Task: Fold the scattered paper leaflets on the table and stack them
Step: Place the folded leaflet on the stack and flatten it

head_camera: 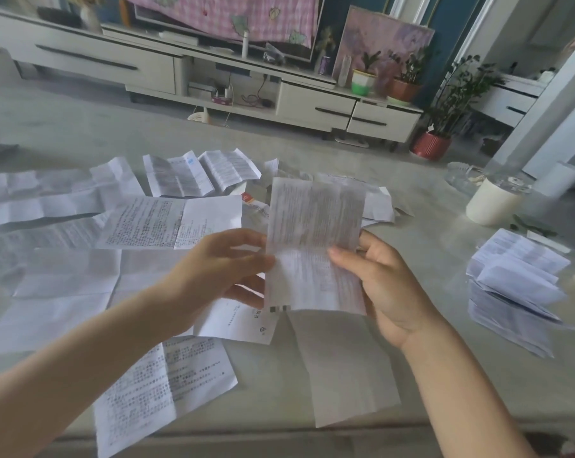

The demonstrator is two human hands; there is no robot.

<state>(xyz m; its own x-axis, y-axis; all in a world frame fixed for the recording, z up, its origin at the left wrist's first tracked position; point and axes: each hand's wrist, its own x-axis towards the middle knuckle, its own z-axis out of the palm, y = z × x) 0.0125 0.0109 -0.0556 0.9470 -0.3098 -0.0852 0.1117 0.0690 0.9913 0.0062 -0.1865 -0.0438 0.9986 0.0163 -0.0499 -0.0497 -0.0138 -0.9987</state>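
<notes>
The pale table (428, 292) fills most of the view. Unfolded, creased leaflets (81, 276) lie scattered across its left and middle, several overlapping. Near the right edge sits a stack of folded leaflets (517, 285), well apart from the loose ones, with a white cylindrical container (492, 203) behind it. Above the scattered sheets, one printed leaflet (312, 242) is held upright off the table between both hands. The left hand (213, 272) pinches its left edge, fingers half curled, the lower ones passing behind the paper. The right hand (388, 285) grips the right edge, thumb (340, 257) lying across the front and fingers curled behind.
</notes>
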